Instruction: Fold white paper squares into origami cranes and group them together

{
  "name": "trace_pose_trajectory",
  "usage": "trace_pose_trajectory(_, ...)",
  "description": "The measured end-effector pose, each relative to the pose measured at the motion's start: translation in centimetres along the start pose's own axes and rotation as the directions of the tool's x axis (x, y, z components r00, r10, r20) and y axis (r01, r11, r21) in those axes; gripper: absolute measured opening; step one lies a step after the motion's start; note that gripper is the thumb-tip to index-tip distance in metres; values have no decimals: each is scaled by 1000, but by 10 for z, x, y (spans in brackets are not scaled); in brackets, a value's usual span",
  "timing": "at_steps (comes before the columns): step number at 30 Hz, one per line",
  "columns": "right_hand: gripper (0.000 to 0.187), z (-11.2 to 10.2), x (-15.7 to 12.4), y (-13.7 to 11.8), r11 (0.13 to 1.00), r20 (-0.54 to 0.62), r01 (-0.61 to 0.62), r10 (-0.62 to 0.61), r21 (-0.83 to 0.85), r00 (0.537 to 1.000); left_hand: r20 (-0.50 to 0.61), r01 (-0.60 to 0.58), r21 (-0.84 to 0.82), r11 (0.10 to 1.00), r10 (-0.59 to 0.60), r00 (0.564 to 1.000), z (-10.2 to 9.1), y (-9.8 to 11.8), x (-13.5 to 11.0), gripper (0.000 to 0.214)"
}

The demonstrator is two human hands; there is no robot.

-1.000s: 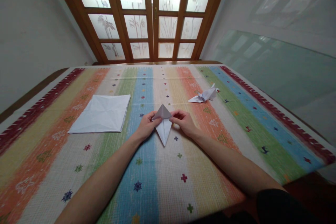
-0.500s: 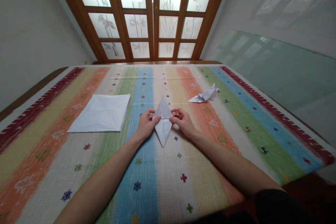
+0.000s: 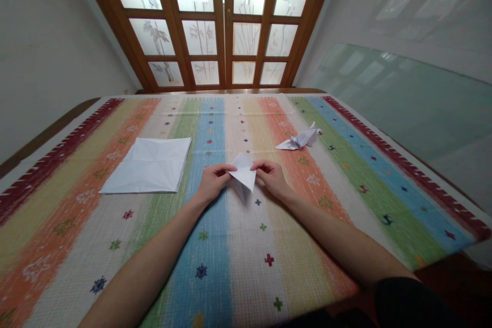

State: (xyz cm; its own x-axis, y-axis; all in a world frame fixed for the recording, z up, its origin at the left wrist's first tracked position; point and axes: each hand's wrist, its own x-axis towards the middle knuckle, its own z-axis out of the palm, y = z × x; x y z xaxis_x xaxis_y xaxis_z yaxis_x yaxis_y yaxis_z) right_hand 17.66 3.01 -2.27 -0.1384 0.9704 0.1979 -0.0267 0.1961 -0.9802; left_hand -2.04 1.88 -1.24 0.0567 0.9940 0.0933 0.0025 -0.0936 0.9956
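Between my hands, a piece of folded white paper [image 3: 243,178] is tilted and partly opened, with a pointed flap hanging toward me. My left hand [image 3: 213,180] pinches its left corner between thumb and fingers. On the opposite side, my right hand [image 3: 271,177] grips the right edge the same way. Beyond my right hand lies a folded white paper crane [image 3: 302,139]. To the left of my left hand, flat square sheets of white paper [image 3: 148,166] rest on the cloth, with faint crease marks.
A striped, patterned tablecloth [image 3: 200,292] covers the table. Wooden doors with frosted panes [image 3: 225,46] stand past its far edge. Along the right side leans a glass panel [image 3: 403,97] against the pale wall.
The folded paper was a flat, upright diamond; now it is turned and tilted, its layers spread apart. Both hands have shifted their grip to its corners.
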Motion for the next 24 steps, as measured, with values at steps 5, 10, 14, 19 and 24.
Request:
trace_pose_trajectory(5,8,-5,1,0,1000,57,3,-2,-5,998,90,15,55,998,-20,996,-3,3,-2,13)
trace_pose_trajectory(10,10,-6,1,1,1000,109,12,-10,-16,994,77,-21,105,994,13,997,-5,4,0,10)
trace_pose_trajectory(14,6,-6,1,2,999,76,13,-10,-40,997,81,3,88,996,-10,997,-6,3,2,7)
trace_pose_trajectory(19,11,-4,1,-1,998,62,-25,28,-50,998,44,48,44,998,-50,998,-7,4,3,10)
trace_pose_trajectory(24,23,0,-1,-5,998,43,-39,41,-52,998,24,62,65,996,-64,998,-4,4,1,14)
